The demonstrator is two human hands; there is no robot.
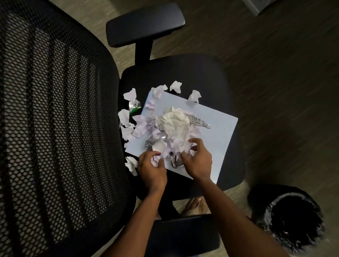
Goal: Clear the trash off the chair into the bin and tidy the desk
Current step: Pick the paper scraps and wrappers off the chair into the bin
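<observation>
A black office chair seat (205, 79) carries a flat white sheet of paper (218, 134) heaped with crumpled paper scraps (143, 125), one big white paper ball (174, 122) and bits of silver foil (175, 160). More scraps lie around the sheet on the seat. My left hand (153, 168) pinches scraps at the sheet's near edge. Beside it, my right hand (198, 160) curls its fingers over paper scraps. A black bin (288, 217) with a dark liner stands on the floor to the lower right.
The chair's mesh backrest (49, 124) fills the left side. One armrest (145, 23) lies beyond the seat, another armrest (184, 236) is under my forearms. A bare foot (194, 205) shows on the carpet below the seat. A grey object (255, 4) sits top right.
</observation>
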